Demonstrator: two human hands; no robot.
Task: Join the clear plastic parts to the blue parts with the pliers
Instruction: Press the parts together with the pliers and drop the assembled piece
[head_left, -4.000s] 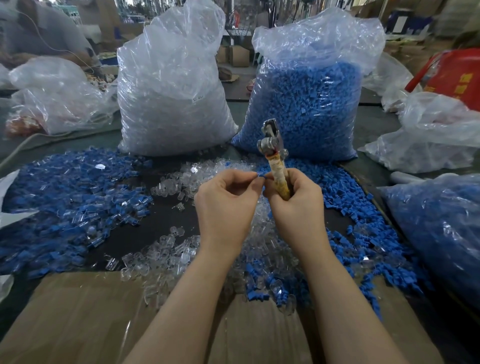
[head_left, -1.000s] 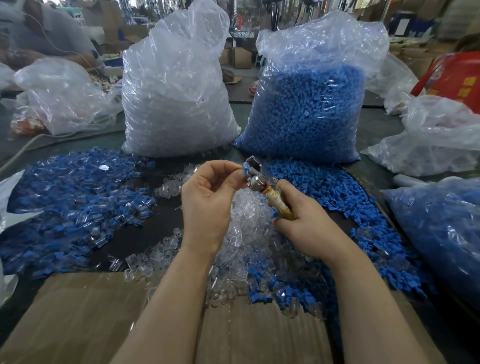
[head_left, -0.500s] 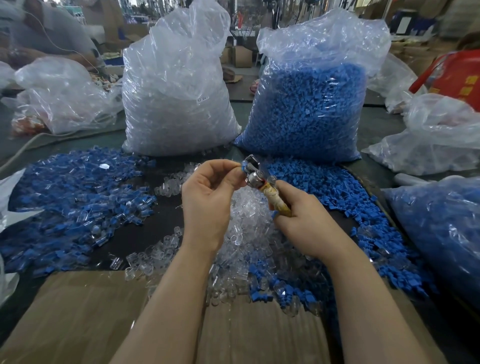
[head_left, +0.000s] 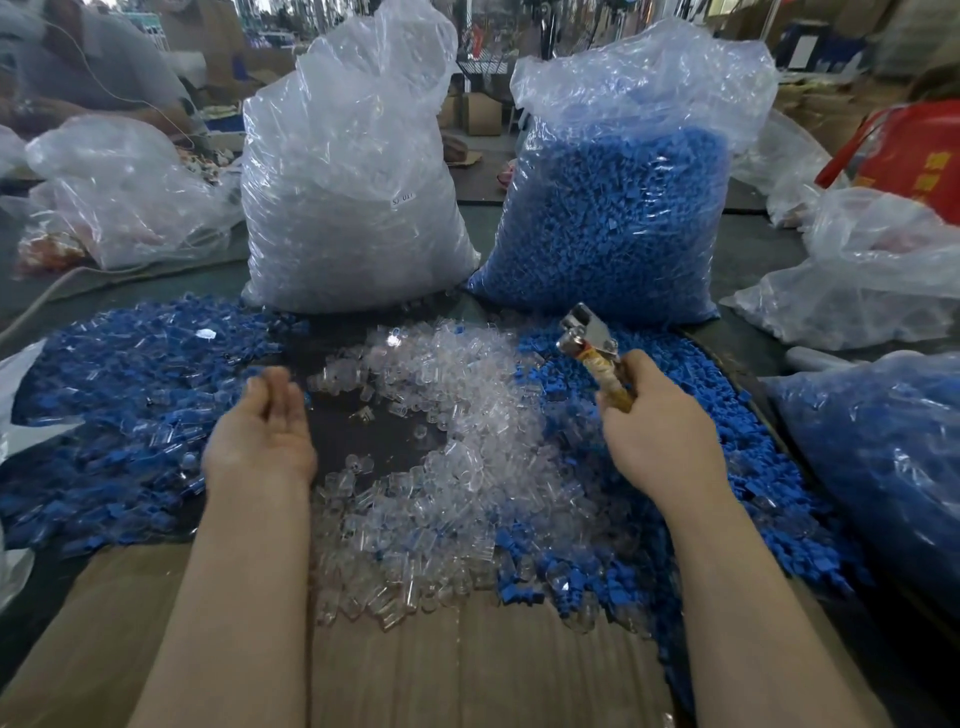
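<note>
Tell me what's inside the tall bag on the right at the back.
The tall bag is packed with small blue parts up to about two thirds; above that, crumpled clear plastic. Anything deeper inside is hidden.

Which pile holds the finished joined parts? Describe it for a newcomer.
Start at the tall bag of clear parts standing at the back. In front and left of it, beyond the open left hand, lies the joined pile: its blue pieces carry clear tubes, unlike the plain blue heap on the right.
</note>
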